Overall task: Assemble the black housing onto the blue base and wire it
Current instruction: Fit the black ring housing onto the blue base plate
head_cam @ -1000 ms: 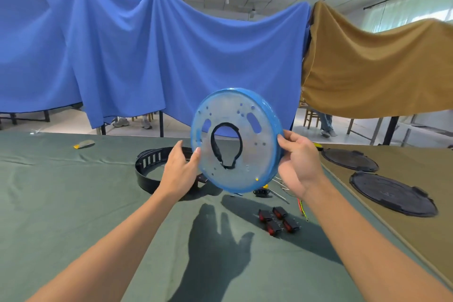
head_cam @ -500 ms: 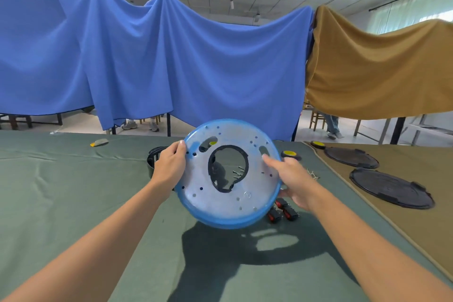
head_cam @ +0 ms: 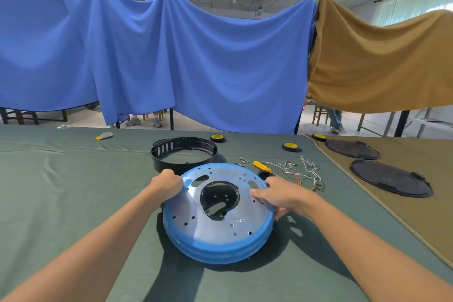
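Over the green cloth, your left hand and right hand grip the base by opposite rims, flat face up. Seat it level before fetching the housing, lying just behind.

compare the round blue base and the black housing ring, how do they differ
The round blue plastic base is a disc with a silvery drilled face and centre hole; the black plastic housing ring is an open hoop with wall slots. The left hand and right hand grip the base's rim; the housing lies untouched behind it. Both are round.
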Available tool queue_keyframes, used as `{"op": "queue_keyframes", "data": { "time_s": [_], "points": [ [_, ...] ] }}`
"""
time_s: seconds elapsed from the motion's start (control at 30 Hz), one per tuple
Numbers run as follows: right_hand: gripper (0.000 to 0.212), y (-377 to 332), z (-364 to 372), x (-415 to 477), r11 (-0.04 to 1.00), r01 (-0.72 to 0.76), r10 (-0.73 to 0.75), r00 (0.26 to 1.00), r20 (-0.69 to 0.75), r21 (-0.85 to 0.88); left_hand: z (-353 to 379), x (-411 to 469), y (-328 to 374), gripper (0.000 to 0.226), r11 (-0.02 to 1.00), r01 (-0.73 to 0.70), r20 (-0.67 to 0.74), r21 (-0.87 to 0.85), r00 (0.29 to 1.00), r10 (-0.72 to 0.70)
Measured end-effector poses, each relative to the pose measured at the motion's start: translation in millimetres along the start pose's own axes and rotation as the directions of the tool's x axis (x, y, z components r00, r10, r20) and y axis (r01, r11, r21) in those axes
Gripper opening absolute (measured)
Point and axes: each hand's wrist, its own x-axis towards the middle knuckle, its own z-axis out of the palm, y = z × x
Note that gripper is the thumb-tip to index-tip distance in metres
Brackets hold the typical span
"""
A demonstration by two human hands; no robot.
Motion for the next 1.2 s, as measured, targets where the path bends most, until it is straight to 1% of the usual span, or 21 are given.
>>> {"op": "queue_keyframes", "data": {
  "time_s": [0.07,0.17,0.27,0.4,0.5,0.63,0.73,0.77,0.87,0.9,1.0,1.07,1.13,1.2],
  "points": [
    [0.030,-2.9,4.6,5.3,0.998,0.011,-0.014,0.999,-0.047,-0.067,1.3,1.9,-2.7,0.031,0.999,-0.012,0.002,0.035,1.000,0.012],
    [0.026,-6.5,8.6,11.5,0.995,0.011,-0.018,0.998,-0.068,-0.102,0.1,6.4,-7.9,0.027,0.998,-0.018,0.004,0.062,1.000,0.018],
    [0.027,-10.0,12.5,18.2,0.993,0.016,-0.024,0.997,-0.073,-0.114,-2.2,11.3,-14.1,0.014,0.997,-0.015,-0.008,0.075,1.000,0.016],
    [0.031,-18.3,20.2,26.0,0.978,0.030,-0.046,0.997,-0.069,-0.207,-3.1,18.5,-23.6,0.017,0.993,0.005,-0.065,0.118,0.998,0.002],
    [0.032,-20.1,24.7,30.9,0.967,0.021,-0.043,0.996,-0.082,-0.255,-4.3,23.8,-29.2,0.012,0.994,0.009,-0.090,0.113,0.996,0.001],
    [0.040,-17.4,28.1,37.9,0.951,0.013,-0.039,0.996,-0.078,-0.310,-4.3,29.1,-33.6,0.010,0.993,-0.033,-0.113,0.115,0.993,0.046],
    [0.035,-17.6,30.2,46.1,0.947,0.059,-0.086,0.994,-0.073,-0.317,0.0,34.9,-34.5,0.018,0.990,-0.093,-0.135,0.109,0.985,0.107],
    [0.040,-17.4,31.3,49.7,0.943,0.085,-0.115,0.991,-0.074,-0.321,1.7,37.0,-34.2,0.022,0.987,-0.126,-0.147,0.100,0.979,0.140],
    [0.065,-17.5,39.0,59.3,0.926,0.132,-0.180,0.978,-0.107,-0.353,6.5,42.6,-32.7,0.031,0.970,-0.218,-0.197,0.107,0.951,0.236],
    [0.067,-18.0,42.2,62.1,0.920,0.144,-0.195,0.975,-0.108,-0.363,7.8,44.1,-32.5,0.033,0.965,-0.237,-0.215,0.112,0.942,0.256],
    [0.064,-19.4,45.7,72.9,0.898,0.152,-0.208,0.974,-0.094,-0.414,8.5,48.4,-32.8,0.036,0.965,-0.224,-0.263,0.137,0.931,0.253],
    [0.063,-22.3,43.1,80.0,0.895,0.140,-0.207,0.971,-0.115,-0.424,5.4,51.0,-31.9,0.037,0.965,-0.200,-0.322,0.169,0.914,0.246],
    [0.057,-26.7,40.7,88.3,0.886,0.164,-0.250,0.957,-0.148,-0.434,1.2,54.6,-28.9,0.036,0.951,-0.236,-0.387,0.201,0.873,0.299],
    [0.051,-32.7,40.7,97.8,0.887,0.220,-0.311,0.934,-0.175,-0.405,-1.4,60.6,-23.4,0.028,0.913,-0.312,-0.424,0.261,0.813,0.399]
  ]
}}
